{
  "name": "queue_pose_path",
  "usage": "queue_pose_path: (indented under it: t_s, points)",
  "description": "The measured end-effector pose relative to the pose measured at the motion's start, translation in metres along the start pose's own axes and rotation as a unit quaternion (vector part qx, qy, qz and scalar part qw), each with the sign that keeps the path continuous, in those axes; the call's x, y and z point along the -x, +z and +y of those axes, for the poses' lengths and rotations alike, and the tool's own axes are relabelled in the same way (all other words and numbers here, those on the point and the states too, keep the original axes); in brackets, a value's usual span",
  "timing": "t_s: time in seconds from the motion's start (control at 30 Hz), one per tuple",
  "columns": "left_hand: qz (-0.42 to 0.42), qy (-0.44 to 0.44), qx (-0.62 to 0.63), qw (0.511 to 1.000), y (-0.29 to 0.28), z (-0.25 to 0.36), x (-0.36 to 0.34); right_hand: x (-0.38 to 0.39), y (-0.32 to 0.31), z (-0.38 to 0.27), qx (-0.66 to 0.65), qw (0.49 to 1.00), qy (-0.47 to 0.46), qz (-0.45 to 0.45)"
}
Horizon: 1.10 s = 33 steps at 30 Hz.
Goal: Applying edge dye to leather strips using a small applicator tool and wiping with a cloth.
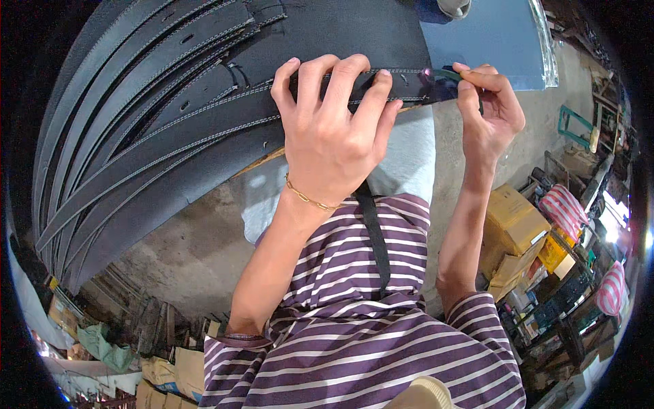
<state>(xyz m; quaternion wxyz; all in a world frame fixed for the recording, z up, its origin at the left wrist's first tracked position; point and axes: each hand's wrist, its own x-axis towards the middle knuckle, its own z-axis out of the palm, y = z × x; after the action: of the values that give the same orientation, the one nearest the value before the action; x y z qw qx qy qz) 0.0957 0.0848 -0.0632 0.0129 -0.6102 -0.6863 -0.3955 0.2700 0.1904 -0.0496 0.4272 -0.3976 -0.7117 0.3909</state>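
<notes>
My left hand [332, 119], a chain bracelet at its wrist, rests with spread, bent fingers on a dark strap [204, 112] with white double stitching, at the edge of the dark-covered work surface [340, 27]. My right hand [490, 112] pinches a slim, dark greenish object [449, 76] at the strap's right end, where a small pinkish glow shows; what the object is, I cannot tell for sure. Several more stitched straps [136, 61] lie fanned out to the left, some with slots, curving toward the lower left.
A blue-grey sheet [484, 51] lies at upper right with a rounded object [454, 7] at the top. Cardboard boxes [511, 215], striped pink bags [562, 208], a green frame [565, 133] and clutter stand on the floor at right. More cardboard and scrap [177, 368] is at lower left.
</notes>
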Motion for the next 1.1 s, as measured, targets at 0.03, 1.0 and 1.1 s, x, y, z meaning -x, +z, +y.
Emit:
queue_pose_path:
  t_s: [0.03,1.0,1.1]
  points:
    - [0.001,0.0,-0.002,1.0,0.0001,0.0,0.0001,-0.0002,-0.0009,0.0013,-0.008,1.0,0.005,0.0]
    - [0.005,0.005,-0.012,1.0,0.0016,-0.0001,-0.0001,-0.0005,0.0011,0.0007,-0.039,0.999,0.011,0.014]
    - [0.007,0.006,-0.01,1.0,0.0011,-0.0004,-0.0003,0.0005,0.004,-0.0027,-0.013,1.0,0.017,0.008]
